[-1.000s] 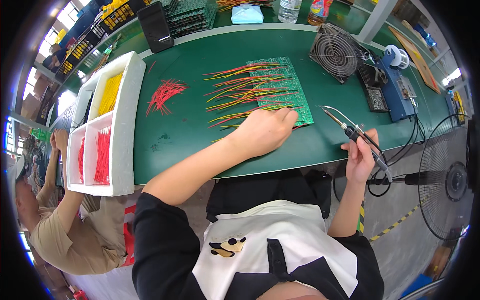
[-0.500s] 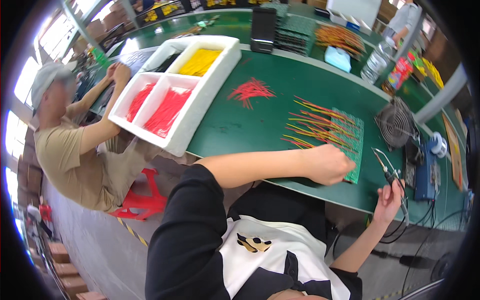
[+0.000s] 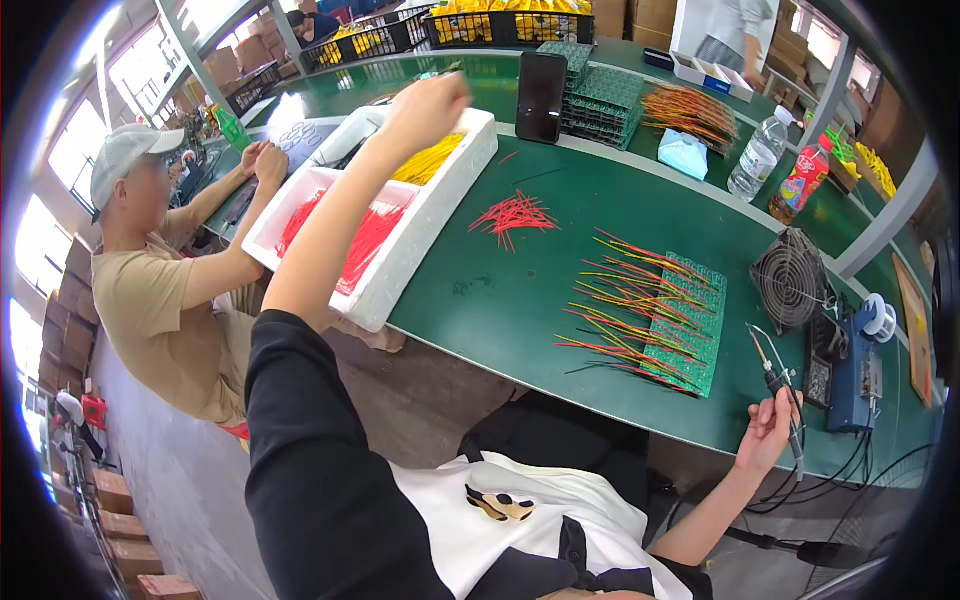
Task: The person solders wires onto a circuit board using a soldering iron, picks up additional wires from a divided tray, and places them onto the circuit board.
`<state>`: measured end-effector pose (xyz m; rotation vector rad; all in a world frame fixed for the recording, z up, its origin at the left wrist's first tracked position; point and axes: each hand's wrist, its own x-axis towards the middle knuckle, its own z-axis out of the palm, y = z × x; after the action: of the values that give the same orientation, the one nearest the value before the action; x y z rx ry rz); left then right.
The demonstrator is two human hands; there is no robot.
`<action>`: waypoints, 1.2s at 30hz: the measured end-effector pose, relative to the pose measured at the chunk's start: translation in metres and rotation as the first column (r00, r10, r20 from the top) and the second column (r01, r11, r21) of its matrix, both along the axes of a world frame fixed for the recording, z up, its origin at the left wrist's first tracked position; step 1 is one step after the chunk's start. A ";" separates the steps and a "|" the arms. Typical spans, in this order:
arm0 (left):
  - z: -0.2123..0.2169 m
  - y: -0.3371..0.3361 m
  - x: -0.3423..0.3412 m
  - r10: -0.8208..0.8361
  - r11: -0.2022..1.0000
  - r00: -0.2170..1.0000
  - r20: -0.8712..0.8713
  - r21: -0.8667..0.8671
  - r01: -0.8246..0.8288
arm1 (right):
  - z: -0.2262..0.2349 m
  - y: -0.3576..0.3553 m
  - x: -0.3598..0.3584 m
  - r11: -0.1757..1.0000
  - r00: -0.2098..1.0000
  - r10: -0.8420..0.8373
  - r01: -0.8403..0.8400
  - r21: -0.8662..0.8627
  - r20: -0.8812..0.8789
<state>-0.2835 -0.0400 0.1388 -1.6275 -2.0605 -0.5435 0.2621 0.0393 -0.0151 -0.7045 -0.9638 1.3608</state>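
Left hand: bare left hand (image 3: 428, 108) curled into a loose fist, in view over the far compartments of the box; fingertips hidden, so cannot tell whether they hold anything
Right hand: right hand (image 3: 766, 430) closed round the grip of a slim, pen-shaped soldering iron (image 3: 773, 380)
Iron: black grip, bare metal front, thin curved metal tube alongside; near the desk's near right edge; tip points away from the person and slightly left, long axis slanting the same way
Board: flat, rectangular green circuit board (image 3: 712, 325) on the smooth dark green desk (image 3: 500, 300), left of the iron; long axis runs near to far
Board wires: thin, flexible red and yellow wires (image 3: 610, 288) across the board's left part; they overhang its left edge, loose ends pointing left
Box: thick-walled white foam box (image 3: 440, 217), compartmented; straight red wires (image 3: 375, 238) nearer, yellow wires (image 3: 432, 160) farther
Loose pile: criss-crossed thin red strands (image 3: 515, 217) on the desk, between box and board
Right side: square fan with round wire grille (image 3: 791, 282); beside it, a boxy blue unit (image 3: 850, 370)
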 end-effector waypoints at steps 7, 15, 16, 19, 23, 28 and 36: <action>-0.115 0.008 -0.101 0.245 0.969 0.907 0.343 -0.075 -0.234 | 0.003 -0.004 -0.004 0.997 0.990 -0.062 0.055 0.055 0.129; -0.116 0.003 -0.115 0.232 0.945 0.766 0.599 0.049 -0.324 | 0.004 -0.008 -0.008 0.996 0.983 -0.085 0.077 0.051 0.164; -0.117 0.003 -0.117 0.236 0.944 0.763 0.602 0.045 -0.328 | 0.003 -0.009 -0.009 0.994 0.982 -0.103 0.097 0.048 0.160; -0.114 0.004 -0.121 0.079 0.923 0.468 0.880 0.112 -0.368 | 0.003 -0.008 -0.009 0.993 0.979 -0.110 0.103 0.049 0.169; -0.111 -0.004 -0.122 -0.114 0.900 0.303 0.946 0.227 -0.371 | 0.000 -0.004 -0.006 0.994 0.981 -0.080 0.066 0.089 0.176; -0.095 -0.004 -0.097 -0.101 0.904 0.261 0.960 0.199 -0.380 | 0.000 -0.004 -0.003 0.993 0.984 -0.086 0.071 0.098 0.158; -0.100 -0.002 -0.116 -0.213 0.892 0.164 0.963 0.260 -0.371 | -0.003 -0.002 -0.006 0.993 0.983 -0.099 0.087 0.084 0.156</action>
<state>-0.4000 -0.0421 0.0389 -0.7476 -2.4038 -2.4114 0.2559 0.0378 -0.0183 -0.7994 -1.0914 1.1924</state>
